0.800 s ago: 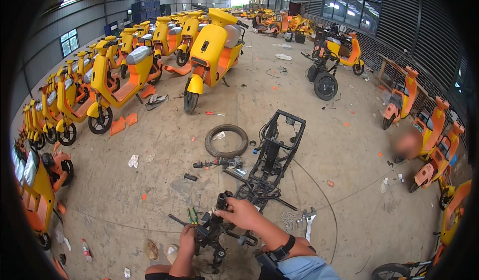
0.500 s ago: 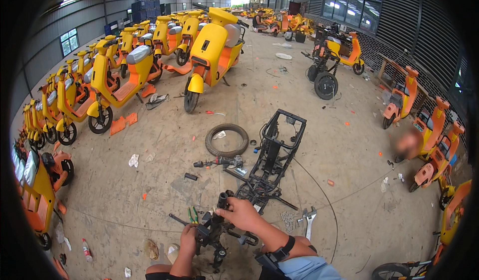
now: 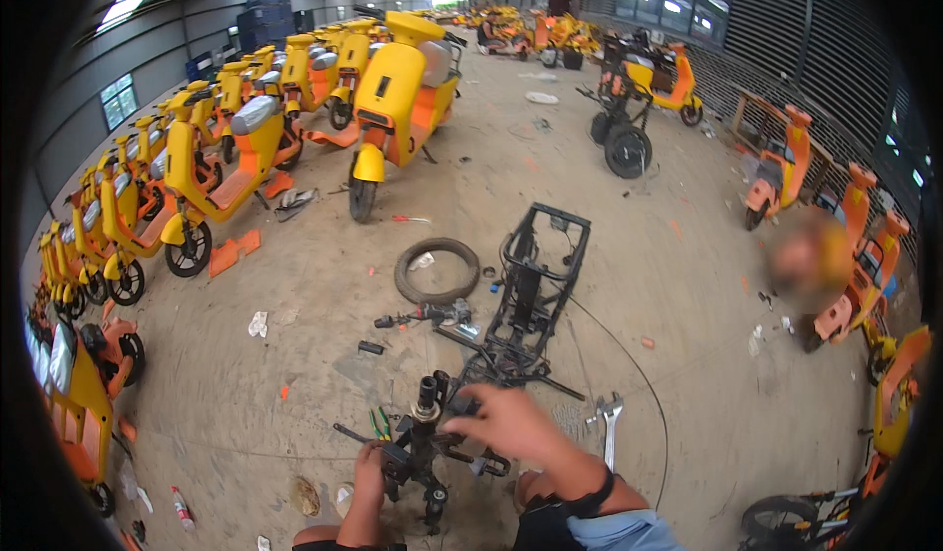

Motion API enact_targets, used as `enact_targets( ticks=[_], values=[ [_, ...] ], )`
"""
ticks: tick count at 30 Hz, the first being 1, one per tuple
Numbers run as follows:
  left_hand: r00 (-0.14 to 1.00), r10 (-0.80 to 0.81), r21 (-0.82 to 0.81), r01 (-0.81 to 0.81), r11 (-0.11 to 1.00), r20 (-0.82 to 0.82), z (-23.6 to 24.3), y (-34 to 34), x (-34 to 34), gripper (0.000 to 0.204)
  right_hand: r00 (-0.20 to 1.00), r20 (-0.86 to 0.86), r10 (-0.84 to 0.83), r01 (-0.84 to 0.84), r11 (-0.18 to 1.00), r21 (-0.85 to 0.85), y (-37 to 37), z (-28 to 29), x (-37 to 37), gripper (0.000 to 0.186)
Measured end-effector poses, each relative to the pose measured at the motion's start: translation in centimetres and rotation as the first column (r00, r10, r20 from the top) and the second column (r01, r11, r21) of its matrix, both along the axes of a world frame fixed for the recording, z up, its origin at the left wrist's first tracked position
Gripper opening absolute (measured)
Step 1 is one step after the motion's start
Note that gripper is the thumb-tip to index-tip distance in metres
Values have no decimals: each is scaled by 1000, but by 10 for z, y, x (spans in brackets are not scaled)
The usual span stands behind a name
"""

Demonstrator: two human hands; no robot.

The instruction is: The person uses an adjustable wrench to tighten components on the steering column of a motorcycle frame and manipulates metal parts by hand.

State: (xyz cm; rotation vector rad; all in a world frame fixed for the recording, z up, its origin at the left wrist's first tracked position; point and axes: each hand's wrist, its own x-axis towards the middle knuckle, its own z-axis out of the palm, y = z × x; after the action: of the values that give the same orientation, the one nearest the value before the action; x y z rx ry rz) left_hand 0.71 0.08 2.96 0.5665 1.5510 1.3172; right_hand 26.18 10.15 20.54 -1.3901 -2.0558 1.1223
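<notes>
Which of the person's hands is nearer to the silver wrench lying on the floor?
Right. The right hand grips the black frame's front end, just left of the silver wrench. The left hand holds the fork assembly farther left.

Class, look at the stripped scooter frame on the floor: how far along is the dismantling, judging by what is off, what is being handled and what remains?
Done: the frame is bare of panels, and a tyre lies loose beside it. In hand: the right hand and left hand are on the fork at the frame's front end. Left: the fork looks joined to the frame; a wrench lies beside it.
</notes>
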Motion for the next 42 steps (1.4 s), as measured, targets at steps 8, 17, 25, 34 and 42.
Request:
enact_targets(
  ticks=[8, 17, 25, 34, 42],
  values=[
    [999, -4, 44, 5, 999, -39, -24, 9, -11, 30, 860, 59, -507, 484, 846, 226, 46, -6, 254, 22],
    [998, 63, 7, -63, 998, 21, -40, -5, -8, 32, 450, 849, -277, 702, 697, -145, -47, -268, 439, 31],
    [947, 20, 278, -115, 954, 321, 2, 12, 60, 42, 566, 792, -229, 739, 568, -364, -132, -449, 384, 30],
    [247, 229, -43, -584, 811, 941, 15, 54, 82, 88, 529, 668, -524, 827, 494, -267, -149, -578, 348, 73],
    [225, -242, 266, -83, 960, 944, -15, 46, 30, 65, 445, 704, -554, 876, 432, -215, -110, -559, 316, 55]
  ],
)
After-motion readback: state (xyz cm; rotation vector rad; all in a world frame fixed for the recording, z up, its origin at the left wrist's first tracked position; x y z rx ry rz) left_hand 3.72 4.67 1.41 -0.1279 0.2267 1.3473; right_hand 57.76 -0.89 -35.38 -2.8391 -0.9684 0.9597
